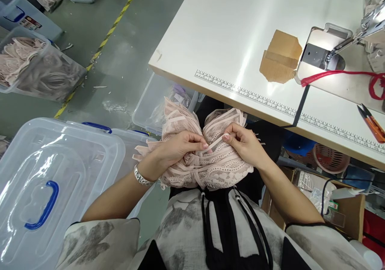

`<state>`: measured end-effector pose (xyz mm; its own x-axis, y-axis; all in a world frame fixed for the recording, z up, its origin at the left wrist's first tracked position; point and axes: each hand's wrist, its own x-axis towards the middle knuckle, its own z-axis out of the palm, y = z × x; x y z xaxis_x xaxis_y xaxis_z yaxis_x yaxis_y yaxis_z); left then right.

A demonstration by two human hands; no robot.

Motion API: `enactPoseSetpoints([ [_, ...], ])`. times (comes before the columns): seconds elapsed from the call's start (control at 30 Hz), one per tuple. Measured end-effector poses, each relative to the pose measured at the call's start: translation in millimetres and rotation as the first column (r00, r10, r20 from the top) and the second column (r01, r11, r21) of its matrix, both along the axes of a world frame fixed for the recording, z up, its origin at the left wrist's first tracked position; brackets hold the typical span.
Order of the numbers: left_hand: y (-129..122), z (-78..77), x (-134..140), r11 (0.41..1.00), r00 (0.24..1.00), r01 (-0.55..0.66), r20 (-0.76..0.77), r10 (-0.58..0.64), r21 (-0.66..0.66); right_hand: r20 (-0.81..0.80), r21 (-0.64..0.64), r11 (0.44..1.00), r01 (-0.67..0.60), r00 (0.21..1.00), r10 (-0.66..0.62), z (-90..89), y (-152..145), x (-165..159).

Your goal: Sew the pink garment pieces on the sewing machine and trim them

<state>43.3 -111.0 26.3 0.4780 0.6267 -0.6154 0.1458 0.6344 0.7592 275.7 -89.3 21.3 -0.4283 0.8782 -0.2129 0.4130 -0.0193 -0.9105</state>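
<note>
A stack of pale pink lace bras point(219, 173) rests on my lap, cups nested together, below the table's front edge. Between my hands a narrow pink strap point(215, 142) is stretched slantwise above the cups. My left hand point(188, 143) pinches its lower end between thumb and forefinger. The upper end is pinched by my right hand point(240, 139), over the right-hand cups. Loose straps stick out at the left of the stack. Its lower layers are hidden beneath the upper ones.
The white table point(216, 29) bears a printed ruler, a piece of cardboard point(281, 57), a sewing machine point(327, 53), red ribbon point(337, 73) and orange-handled snips point(373, 123). Lidded clear bins point(60, 173) stand at left. Under the table are a clear tub point(147, 101) and a cardboard box point(351, 210).
</note>
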Motion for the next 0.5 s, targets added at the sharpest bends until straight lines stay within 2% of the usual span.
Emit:
enactPoseSetpoints([
  [0.5, -0.5, 2.7, 1.8, 0.999, 1.000, 0.002, 0.000, -0.002, 0.052, 0.004, 0.017, 1.000, -0.011, 1.000, 0.011, -0.6, -1.0, -0.3],
])
